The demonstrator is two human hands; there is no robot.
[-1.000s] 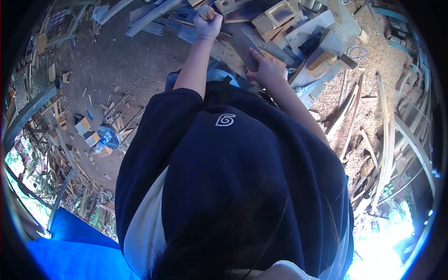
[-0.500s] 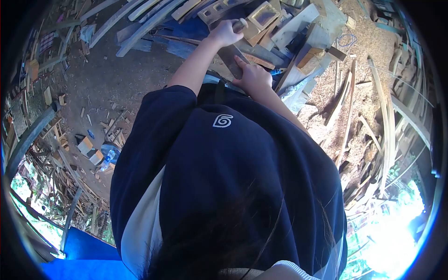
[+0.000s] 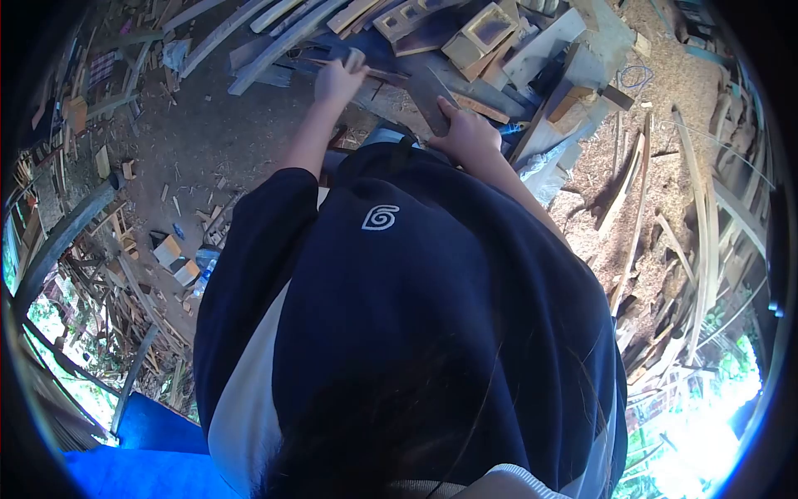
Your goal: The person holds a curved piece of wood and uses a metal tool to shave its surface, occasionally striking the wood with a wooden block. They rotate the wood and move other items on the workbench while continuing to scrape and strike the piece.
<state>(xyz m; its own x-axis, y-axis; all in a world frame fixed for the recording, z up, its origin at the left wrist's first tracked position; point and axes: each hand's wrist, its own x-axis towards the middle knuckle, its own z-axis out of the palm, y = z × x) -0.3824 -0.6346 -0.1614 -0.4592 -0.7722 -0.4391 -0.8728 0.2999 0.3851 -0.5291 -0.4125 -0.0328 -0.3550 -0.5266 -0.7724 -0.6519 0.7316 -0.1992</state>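
Observation:
My left hand is closed around a short, round tan-grey handle end; the rest of what it holds is hidden or blurred. It is in the air to the left of a narrow, flat brown board. My right hand grips the near end of this board, thumb on top, close in front of my body. The board slants away from me towards the upper left. Just beyond its far end lies a wooden piece with square recesses.
A wooden box-like frame and several planks lie ahead. Long timber strips stretch over the ground at upper left. Sawdust and long slats cover the right side. Small wood blocks and a plastic bottle are at left.
My left hand has moved left, away from the far end of the board, with the handle still in it. My right hand still grips the board. The view has shifted slightly.

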